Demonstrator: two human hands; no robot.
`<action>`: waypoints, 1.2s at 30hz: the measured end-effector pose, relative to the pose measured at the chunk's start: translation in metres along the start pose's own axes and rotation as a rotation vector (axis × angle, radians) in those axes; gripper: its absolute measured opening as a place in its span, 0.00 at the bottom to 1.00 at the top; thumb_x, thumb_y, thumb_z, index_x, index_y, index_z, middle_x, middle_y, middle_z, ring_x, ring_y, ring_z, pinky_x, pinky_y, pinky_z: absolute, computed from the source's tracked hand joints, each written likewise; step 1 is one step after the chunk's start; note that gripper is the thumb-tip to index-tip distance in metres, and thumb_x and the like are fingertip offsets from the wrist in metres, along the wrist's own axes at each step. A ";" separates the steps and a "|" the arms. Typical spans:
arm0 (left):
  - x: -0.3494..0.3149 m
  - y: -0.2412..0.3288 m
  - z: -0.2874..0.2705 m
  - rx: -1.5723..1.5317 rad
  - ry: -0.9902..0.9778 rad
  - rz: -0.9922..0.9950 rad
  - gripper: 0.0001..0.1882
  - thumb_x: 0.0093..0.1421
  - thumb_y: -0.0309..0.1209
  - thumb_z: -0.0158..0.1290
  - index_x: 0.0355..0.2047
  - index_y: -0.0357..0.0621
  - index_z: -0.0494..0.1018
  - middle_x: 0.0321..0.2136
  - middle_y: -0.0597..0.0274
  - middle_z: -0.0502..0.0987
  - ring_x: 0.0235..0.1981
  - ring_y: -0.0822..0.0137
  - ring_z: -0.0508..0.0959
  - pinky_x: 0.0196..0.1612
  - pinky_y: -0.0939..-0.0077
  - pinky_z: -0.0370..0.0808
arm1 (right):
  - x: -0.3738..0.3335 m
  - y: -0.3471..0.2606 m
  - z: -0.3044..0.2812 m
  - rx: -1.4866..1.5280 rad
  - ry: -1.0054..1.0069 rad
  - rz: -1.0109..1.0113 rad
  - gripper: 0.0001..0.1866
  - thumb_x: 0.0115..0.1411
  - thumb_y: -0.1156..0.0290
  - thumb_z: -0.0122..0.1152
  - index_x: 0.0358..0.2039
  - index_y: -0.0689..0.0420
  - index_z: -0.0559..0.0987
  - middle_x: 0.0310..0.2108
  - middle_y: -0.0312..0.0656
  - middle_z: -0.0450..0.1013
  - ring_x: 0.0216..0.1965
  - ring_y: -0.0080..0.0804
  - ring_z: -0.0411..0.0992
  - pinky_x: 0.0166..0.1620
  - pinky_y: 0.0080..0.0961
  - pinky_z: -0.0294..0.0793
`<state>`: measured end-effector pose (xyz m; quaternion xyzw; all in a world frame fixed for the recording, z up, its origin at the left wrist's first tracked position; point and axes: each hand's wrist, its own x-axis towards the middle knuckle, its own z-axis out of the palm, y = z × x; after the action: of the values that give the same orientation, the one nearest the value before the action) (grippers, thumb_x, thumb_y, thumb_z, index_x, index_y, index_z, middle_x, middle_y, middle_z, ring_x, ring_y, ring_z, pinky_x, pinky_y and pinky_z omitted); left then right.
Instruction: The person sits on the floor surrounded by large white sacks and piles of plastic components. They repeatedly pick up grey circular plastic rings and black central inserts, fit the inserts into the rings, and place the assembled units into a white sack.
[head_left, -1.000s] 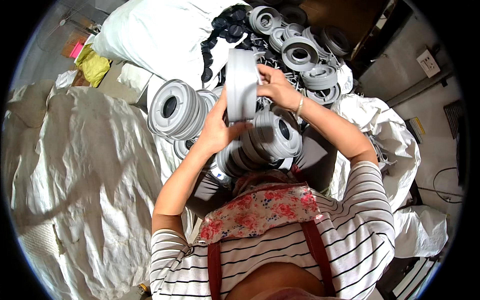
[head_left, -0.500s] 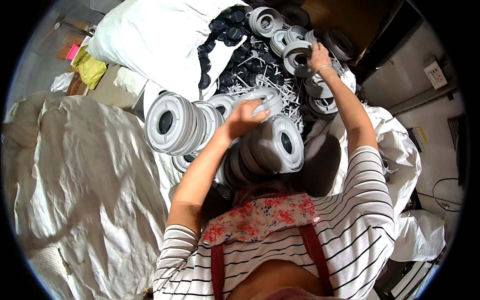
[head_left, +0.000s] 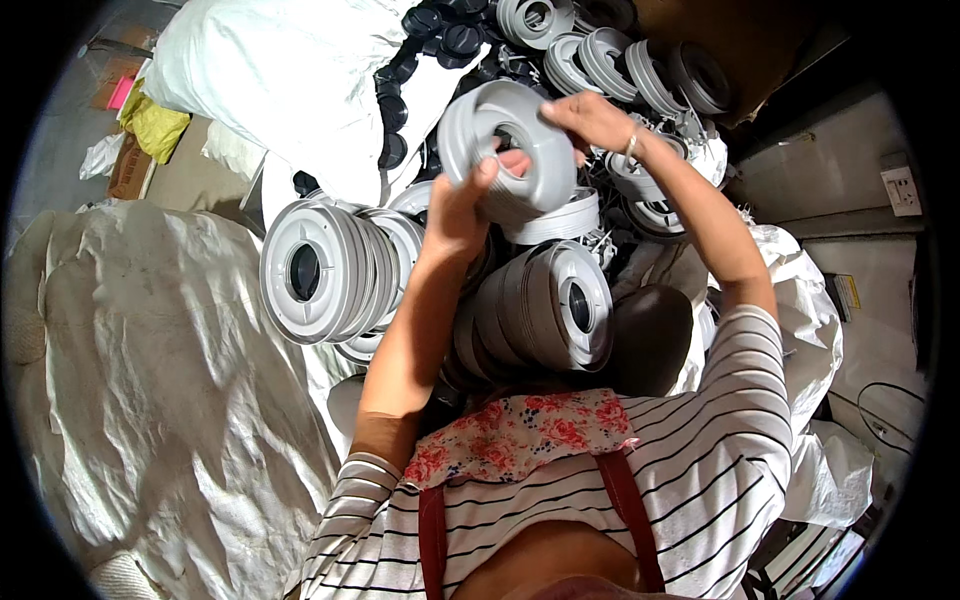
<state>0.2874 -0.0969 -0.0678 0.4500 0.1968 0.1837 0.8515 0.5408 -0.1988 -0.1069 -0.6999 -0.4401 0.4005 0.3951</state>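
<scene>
A grey plastic ring with a hole in its middle is raised and tilted between my two hands. My left hand is closed round its lower left side, and some fingers show through the hole. At the upper right rim, my right hand pinches the ring; part of its fingers is hidden behind it. Just below lies another pale ring. A stack of grey rings rests on its side nearer me, and a second stack of rings lies left of my left forearm.
More grey rings lie at the far right. Black round caps spill from a white sack at the far left. A large pale sheet covers the left side. A wall with a socket stands at right.
My right hand has come left from the far rings, and a grey ring is now held up between both hands. My left hand has left the ring it rested on.
</scene>
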 end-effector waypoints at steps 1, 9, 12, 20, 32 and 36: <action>-0.004 0.005 0.003 -0.079 0.004 0.071 0.31 0.53 0.37 0.56 0.53 0.32 0.61 0.33 0.56 0.74 0.38 0.65 0.74 0.44 0.72 0.70 | 0.010 0.007 0.006 0.355 -0.048 0.051 0.15 0.57 0.61 0.53 0.30 0.63 0.76 0.25 0.50 0.74 0.31 0.37 0.75 0.38 0.35 0.73; -0.029 0.029 -0.007 0.239 0.284 0.146 0.16 0.54 0.36 0.57 0.36 0.36 0.72 0.30 0.64 0.74 0.31 0.72 0.72 0.37 0.78 0.68 | 0.054 0.099 0.058 -1.168 0.072 0.160 0.13 0.51 0.71 0.55 0.39 0.51 0.79 0.48 0.41 0.68 0.51 0.37 0.65 0.48 0.44 0.67; -0.032 0.027 -0.009 0.321 0.350 0.200 0.17 0.53 0.34 0.59 0.38 0.35 0.71 0.31 0.64 0.74 0.32 0.72 0.72 0.39 0.77 0.69 | 0.041 0.066 0.056 -0.945 0.247 -0.060 0.10 0.52 0.73 0.57 0.36 0.56 0.78 0.45 0.41 0.69 0.48 0.41 0.65 0.50 0.37 0.65; -0.050 0.030 0.013 -0.037 0.061 0.064 0.24 0.60 0.41 0.51 0.48 0.33 0.67 0.41 0.55 0.74 0.43 0.63 0.74 0.48 0.68 0.69 | -0.065 -0.089 0.087 -0.250 0.230 -0.508 0.10 0.46 0.73 0.65 0.28 0.61 0.74 0.48 0.53 0.66 0.45 0.46 0.70 0.47 0.33 0.70; -0.089 0.042 0.016 -0.002 -0.071 0.074 0.26 0.58 0.36 0.54 0.51 0.29 0.63 0.45 0.51 0.72 0.44 0.61 0.74 0.48 0.67 0.73 | -0.115 -0.161 0.098 -0.785 0.197 -0.363 0.38 0.37 0.66 0.70 0.51 0.53 0.64 0.39 0.55 0.65 0.42 0.52 0.68 0.44 0.38 0.70; -0.090 0.040 0.018 -0.162 0.090 0.037 0.30 0.59 0.38 0.53 0.52 0.24 0.59 0.48 0.44 0.70 0.48 0.56 0.73 0.52 0.64 0.70 | -0.119 -0.162 0.096 -0.392 0.361 -0.544 0.37 0.37 0.67 0.71 0.46 0.58 0.62 0.39 0.53 0.66 0.42 0.49 0.68 0.46 0.35 0.69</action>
<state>0.2137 -0.1325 -0.0102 0.3743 0.2109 0.2349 0.8719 0.3700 -0.2416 0.0295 -0.6790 -0.6015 0.0594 0.4167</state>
